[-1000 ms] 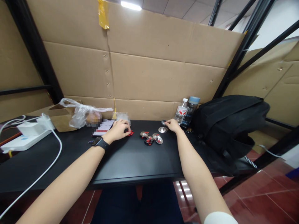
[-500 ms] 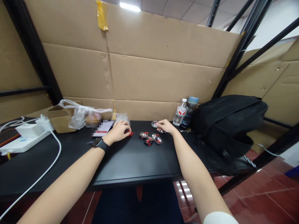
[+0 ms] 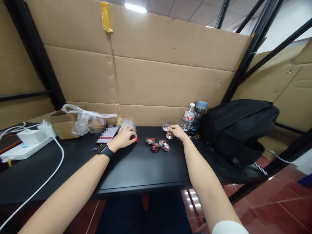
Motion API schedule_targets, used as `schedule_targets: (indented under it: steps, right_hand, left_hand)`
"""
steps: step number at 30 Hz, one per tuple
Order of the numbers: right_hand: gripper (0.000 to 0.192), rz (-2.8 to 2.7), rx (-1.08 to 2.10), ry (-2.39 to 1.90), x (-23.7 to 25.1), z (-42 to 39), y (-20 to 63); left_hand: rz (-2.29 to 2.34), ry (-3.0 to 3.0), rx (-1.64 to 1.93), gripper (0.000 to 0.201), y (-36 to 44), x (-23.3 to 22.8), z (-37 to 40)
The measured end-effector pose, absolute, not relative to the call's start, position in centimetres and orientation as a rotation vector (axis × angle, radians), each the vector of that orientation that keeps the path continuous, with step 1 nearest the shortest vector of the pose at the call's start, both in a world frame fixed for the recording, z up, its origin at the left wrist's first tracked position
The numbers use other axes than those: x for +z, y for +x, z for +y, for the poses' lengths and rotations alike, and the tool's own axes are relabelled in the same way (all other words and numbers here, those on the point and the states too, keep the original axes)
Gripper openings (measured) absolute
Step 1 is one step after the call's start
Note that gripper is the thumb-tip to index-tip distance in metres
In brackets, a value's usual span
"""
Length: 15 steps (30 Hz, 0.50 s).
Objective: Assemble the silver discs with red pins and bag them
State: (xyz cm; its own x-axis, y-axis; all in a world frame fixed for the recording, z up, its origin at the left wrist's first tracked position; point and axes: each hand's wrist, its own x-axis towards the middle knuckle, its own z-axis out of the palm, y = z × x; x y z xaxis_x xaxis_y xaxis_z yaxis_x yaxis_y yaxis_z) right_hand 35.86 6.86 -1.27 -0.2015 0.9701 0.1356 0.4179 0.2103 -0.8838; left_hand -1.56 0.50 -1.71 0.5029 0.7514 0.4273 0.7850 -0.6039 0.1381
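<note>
Silver disc (image 3: 166,127) pinched by right hand (image 3: 177,131), left hand (image 3: 125,136) curled over half-hidden red piece (image 3: 136,140)

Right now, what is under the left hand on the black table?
Red cord ends poke out beside the left hand on the black table. Whatever they are tied to is covered by the fingers.

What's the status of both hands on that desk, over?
Left hand rests on red-tasselled piece. Right hand pinches small metal disc. More discs lie between the hands.
</note>
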Motion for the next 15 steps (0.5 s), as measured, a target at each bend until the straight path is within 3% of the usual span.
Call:
schedule_targets:
  steps: [10,15]
  right_hand:
    - [0.043,-1.725,0.88,-1.337,-1.7,7.4,37.0]
    - [0.042,-1.913,0.698,-1.284,-0.3,6.6,34.6]
  left_hand:
    - [-1.353,-2.659,-0.711,0.021,-1.6,-1.8,0.6]
    - [-1.309,-2.677,-0.84,0.023,-0.8,-0.8,-0.4]
